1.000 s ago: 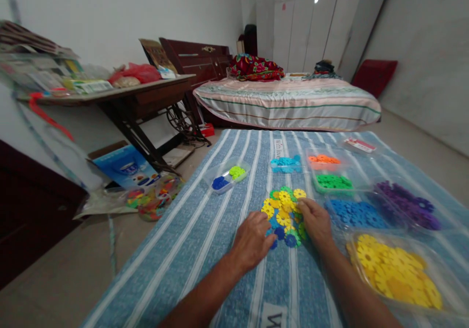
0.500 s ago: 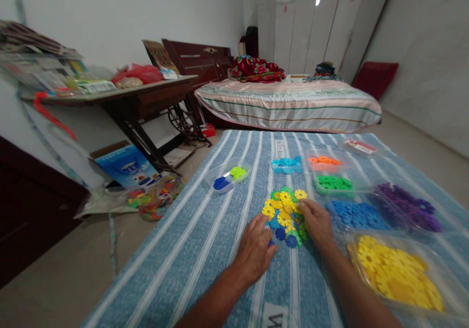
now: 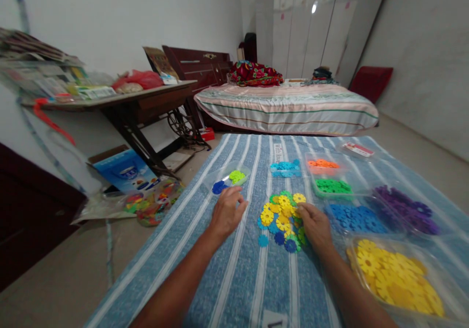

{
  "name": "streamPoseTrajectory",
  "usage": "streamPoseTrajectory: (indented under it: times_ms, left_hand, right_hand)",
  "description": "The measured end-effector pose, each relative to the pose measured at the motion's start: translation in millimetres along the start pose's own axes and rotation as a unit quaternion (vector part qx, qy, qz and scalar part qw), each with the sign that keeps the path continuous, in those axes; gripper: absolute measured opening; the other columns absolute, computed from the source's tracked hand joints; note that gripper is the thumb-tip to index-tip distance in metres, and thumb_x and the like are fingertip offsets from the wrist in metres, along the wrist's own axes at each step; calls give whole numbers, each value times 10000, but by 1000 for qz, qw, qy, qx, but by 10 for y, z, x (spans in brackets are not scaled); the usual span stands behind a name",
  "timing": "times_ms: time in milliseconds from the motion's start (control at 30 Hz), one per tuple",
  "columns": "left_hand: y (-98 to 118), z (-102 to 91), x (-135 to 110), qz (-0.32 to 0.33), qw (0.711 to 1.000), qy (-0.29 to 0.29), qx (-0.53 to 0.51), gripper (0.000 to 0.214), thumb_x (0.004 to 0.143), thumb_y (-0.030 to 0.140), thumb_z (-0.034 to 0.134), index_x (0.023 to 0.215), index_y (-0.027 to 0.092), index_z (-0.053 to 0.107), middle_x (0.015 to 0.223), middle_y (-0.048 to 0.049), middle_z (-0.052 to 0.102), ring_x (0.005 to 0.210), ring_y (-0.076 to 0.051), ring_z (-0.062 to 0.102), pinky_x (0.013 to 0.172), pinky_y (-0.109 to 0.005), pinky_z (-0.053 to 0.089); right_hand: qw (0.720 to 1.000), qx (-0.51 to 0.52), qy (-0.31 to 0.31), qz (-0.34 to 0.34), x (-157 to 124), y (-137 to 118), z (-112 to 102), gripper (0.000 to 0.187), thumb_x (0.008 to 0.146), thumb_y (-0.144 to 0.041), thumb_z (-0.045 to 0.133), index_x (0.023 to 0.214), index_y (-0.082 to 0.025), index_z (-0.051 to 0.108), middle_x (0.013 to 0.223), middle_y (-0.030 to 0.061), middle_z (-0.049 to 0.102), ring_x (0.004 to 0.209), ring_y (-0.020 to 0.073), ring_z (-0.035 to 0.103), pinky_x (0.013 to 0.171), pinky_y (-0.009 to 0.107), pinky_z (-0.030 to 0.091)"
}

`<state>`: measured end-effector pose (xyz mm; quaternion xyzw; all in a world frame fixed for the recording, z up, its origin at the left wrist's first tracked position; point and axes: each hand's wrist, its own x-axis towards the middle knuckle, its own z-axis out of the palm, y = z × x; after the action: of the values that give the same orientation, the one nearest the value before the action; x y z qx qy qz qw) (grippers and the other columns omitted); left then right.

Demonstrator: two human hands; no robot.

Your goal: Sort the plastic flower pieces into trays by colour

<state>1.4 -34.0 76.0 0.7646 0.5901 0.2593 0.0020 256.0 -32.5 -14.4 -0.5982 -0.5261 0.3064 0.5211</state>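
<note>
A mixed pile of notched plastic snowflake discs (image 3: 283, 215), in yellow, green, light blue and dark blue, lies on the striped cloth. At its right edge is my right hand (image 3: 315, 226), thumb and fingertips pressed together against the discs; what they pinch is hidden. My left hand (image 3: 227, 212) is over the near right side of a small clear tray (image 3: 208, 177), fingers curled and any content out of sight. Inside that tray are dark blue discs (image 3: 219, 187) and lime discs (image 3: 237, 176). A single light blue disc (image 3: 263, 240) sits apart at the pile's lower left.
Clear containers of sorted discs stand to the right: yellow (image 3: 399, 274), blue (image 3: 357, 216), purple (image 3: 405, 211), green (image 3: 333, 186) and orange (image 3: 323, 164). Light blue discs (image 3: 285, 168) are behind the pile. Beyond the table is a bed (image 3: 286, 106); a sewing-machine table (image 3: 146, 96) stands left.
My left hand has moved left and away from the pile to the small tray, uncovering a light blue disc. My right hand has stayed at the pile's right edge.
</note>
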Motion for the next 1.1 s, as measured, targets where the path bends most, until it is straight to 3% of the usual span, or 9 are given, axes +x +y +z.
streamPoseTrajectory:
  times_ms: [100, 200, 300, 367, 500, 667, 767, 967, 1100]
  left_hand:
    - [-275, -115, 358, -35, 998, -3, 51, 137, 819, 173, 553, 682, 187, 555, 1129, -111, 642, 1098, -243, 548, 996, -425, 422]
    - [-490, -156, 605, -69, 993, -27, 87, 156, 807, 141, 536, 654, 173, 545, 970, -118, 662, 1005, -245, 577, 954, -410, 435]
    - [-597, -166, 704, -99, 987, -48, 121, 180, 798, 121, 526, 623, 159, 543, 837, -109, 652, 941, -250, 591, 904, -407, 457]
    - [-584, -176, 696, -116, 982, -39, 144, 180, 811, 105, 491, 649, 142, 562, 921, -143, 650, 1025, -284, 566, 915, -445, 449]
    - [-330, -150, 542, -96, 982, -10, 160, 169, 847, 125, 457, 816, 137, 623, 1247, -175, 559, 1242, -310, 438, 1035, -465, 378]
    - [199, 129, 112, 97, 992, -80, 32, 154, 854, 160, 499, 817, 178, 647, 1105, -116, 641, 1119, -246, 544, 1024, -404, 435]
    - [438, 330, -158, 174, 976, -131, -25, 94, 830, 213, 583, 891, 178, 646, 1246, -111, 579, 1244, -260, 471, 1065, -436, 403]
    - [609, 477, -369, 149, 967, -207, -25, 302, 773, 252, 681, 1059, 173, 625, 1429, -165, 409, 1380, -343, 311, 1108, -533, 321]
    - [612, 497, -386, 141, 969, -197, -39, 265, 777, 216, 669, 1033, 154, 637, 1404, -178, 436, 1364, -345, 335, 1116, -527, 317]
  right_hand:
    - [1000, -8, 0, -2, 2, 0, 3, 390, 782, -454, 514, 900, -147, 722, 905, 88, 723, 869, 262, 647, 833, 377, 480]
    - [1000, -9, 3, -3, 2, -4, 8, 388, 776, -455, 513, 887, -148, 723, 898, 89, 725, 868, 264, 647, 829, 374, 481]
    - [1000, -6, 4, -4, 2, -11, 11, 392, 773, -459, 509, 885, -152, 726, 895, 87, 725, 875, 266, 647, 830, 371, 479]
    - [1000, -7, 3, 1, 6, -15, 10, 393, 773, -461, 509, 889, -155, 727, 893, 83, 725, 875, 266, 646, 825, 370, 478]
    - [1000, -10, 4, -1, 14, -24, 5, 390, 774, -459, 506, 885, -155, 724, 892, 79, 721, 868, 261, 645, 817, 366, 477]
    - [1000, -9, 4, -3, 9, -33, 4, 388, 776, -454, 507, 879, -148, 723, 884, 81, 718, 852, 251, 643, 809, 351, 477]
    - [1000, -5, 6, -5, 3, -36, 2, 379, 780, -449, 508, 876, -151, 721, 877, 80, 719, 839, 248, 643, 803, 352, 479]
    - [1000, -4, 2, -6, 5, -15, -1, 382, 786, -445, 506, 893, -146, 719, 909, 89, 720, 874, 255, 644, 823, 365, 476]
    - [1000, 1, 0, -4, 10, 1, 2, 387, 782, -453, 506, 890, -148, 720, 903, 87, 720, 867, 255, 642, 825, 366, 474]
